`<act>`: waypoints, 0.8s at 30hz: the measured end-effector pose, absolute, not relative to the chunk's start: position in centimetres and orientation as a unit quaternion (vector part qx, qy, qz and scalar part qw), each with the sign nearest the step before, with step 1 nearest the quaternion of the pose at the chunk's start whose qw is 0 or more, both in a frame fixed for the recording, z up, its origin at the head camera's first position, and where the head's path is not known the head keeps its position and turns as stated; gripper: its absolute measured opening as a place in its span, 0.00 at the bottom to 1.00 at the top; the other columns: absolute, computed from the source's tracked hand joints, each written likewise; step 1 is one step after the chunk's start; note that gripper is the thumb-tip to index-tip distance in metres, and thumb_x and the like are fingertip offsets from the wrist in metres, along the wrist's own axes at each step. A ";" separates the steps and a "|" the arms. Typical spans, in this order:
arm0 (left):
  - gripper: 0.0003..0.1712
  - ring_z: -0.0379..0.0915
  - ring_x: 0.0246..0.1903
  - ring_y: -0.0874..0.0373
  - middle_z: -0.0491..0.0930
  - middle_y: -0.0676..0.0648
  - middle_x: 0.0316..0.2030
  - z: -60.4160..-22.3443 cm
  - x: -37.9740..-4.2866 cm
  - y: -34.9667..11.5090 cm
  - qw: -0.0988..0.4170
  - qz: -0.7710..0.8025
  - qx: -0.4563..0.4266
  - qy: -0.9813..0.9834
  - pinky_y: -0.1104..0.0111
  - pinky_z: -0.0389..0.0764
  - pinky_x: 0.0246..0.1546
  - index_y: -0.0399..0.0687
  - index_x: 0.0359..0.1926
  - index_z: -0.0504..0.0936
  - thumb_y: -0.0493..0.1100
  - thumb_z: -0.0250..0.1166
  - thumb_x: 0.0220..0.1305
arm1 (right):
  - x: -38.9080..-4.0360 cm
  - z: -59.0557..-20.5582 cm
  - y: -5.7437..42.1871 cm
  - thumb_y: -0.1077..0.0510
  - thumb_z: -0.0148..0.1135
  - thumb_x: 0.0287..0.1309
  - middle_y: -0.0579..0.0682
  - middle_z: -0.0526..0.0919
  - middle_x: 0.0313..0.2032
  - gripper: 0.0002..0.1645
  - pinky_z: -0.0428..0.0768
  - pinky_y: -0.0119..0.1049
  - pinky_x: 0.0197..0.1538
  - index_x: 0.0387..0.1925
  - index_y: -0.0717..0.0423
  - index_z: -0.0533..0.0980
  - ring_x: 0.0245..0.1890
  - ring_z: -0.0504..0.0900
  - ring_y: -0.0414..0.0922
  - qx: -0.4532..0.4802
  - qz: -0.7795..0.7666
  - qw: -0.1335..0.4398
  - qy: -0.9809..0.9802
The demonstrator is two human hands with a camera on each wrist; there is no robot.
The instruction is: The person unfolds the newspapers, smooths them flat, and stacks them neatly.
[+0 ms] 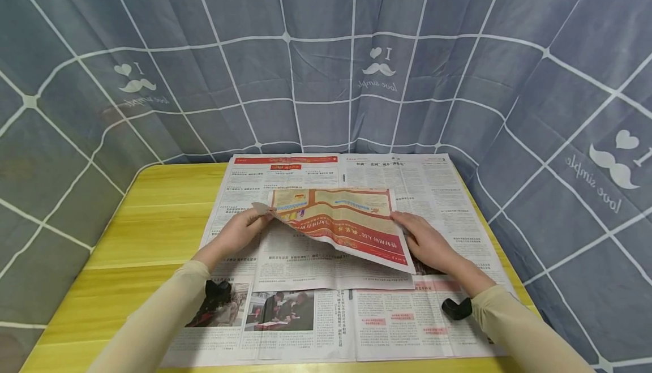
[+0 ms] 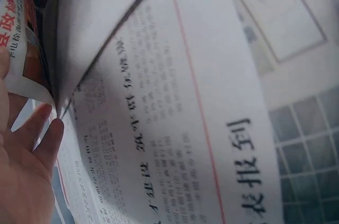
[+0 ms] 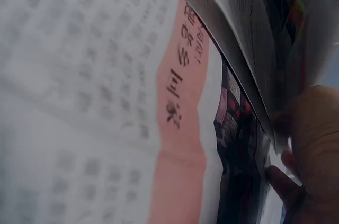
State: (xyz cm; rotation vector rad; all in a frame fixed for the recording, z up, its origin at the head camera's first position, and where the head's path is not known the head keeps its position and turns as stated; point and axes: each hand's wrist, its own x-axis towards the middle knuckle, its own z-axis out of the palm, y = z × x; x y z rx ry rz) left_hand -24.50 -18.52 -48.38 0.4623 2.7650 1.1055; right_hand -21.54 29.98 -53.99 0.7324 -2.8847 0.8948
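Note:
A newspaper sheet with a red and yellow printed flap (image 1: 351, 220) is held above an opened newspaper (image 1: 387, 333) spread across the table. The left hand (image 1: 243, 228) pinches the flap's left edge between thumb and fingers, and that corner is lifted and bent. On the opposite side, the right hand (image 1: 425, 240) grips the flap's right edge, its fingers partly hidden by paper. Below the flap, a lower folded layer (image 1: 300, 274) shows black print. In the left wrist view, fingertips (image 2: 52, 131) meet at the paper's edge. The right wrist view is blurred around the thumb.
A yellow wood-grain table (image 1: 148, 214) extends to the left of the newspapers. A grey-blue curtain (image 1: 326, 73) with white lines surrounds the table at the back and sides. Black devices (image 1: 456, 308) sit at both wrists.

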 end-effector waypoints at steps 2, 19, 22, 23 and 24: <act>0.24 0.71 0.65 0.45 0.77 0.45 0.65 -48.2 -24.4 -18.4 0.068 0.387 0.134 0.910 0.45 0.69 0.64 0.54 0.67 0.79 0.56 0.53 0.80 | -22.0 -54.0 29.9 0.62 0.54 0.75 0.57 0.64 0.74 0.32 0.65 0.62 0.68 0.77 0.53 0.63 0.74 0.60 0.60 0.229 0.302 0.022 -0.925; 0.31 0.66 0.69 0.45 0.75 0.46 0.67 -46.5 -25.4 -17.1 0.041 0.490 0.102 0.865 0.45 0.63 0.69 0.52 0.71 0.74 0.63 0.49 0.79 | -24.5 -51.6 28.1 0.51 0.52 0.79 0.58 0.67 0.72 0.21 0.66 0.67 0.65 0.66 0.53 0.74 0.71 0.63 0.62 0.140 0.488 0.070 -0.859; 0.31 0.69 0.67 0.44 0.75 0.44 0.67 -45.9 -25.6 -16.7 0.041 0.505 0.093 0.857 0.45 0.65 0.68 0.50 0.71 0.73 0.62 0.48 0.79 | -24.5 -51.1 27.9 0.47 0.49 0.80 0.54 0.67 0.72 0.25 0.66 0.65 0.67 0.72 0.46 0.68 0.73 0.62 0.59 0.116 0.501 0.072 -0.855; 0.32 0.70 0.66 0.44 0.75 0.44 0.66 -45.8 -25.6 -16.6 0.039 0.507 0.087 0.856 0.45 0.66 0.67 0.50 0.71 0.73 0.63 0.48 0.79 | -24.6 -50.9 27.8 0.47 0.49 0.79 0.53 0.68 0.72 0.26 0.66 0.65 0.67 0.72 0.45 0.67 0.74 0.62 0.58 0.108 0.507 0.072 -0.852; 0.32 0.70 0.64 0.45 0.75 0.44 0.66 -45.6 -25.6 -16.5 0.037 0.506 0.081 0.858 0.45 0.67 0.66 0.51 0.71 0.73 0.64 0.47 0.79 | -24.6 -50.8 27.7 0.46 0.48 0.80 0.53 0.69 0.70 0.25 0.66 0.63 0.67 0.71 0.45 0.68 0.73 0.63 0.58 0.102 0.509 0.073 -0.851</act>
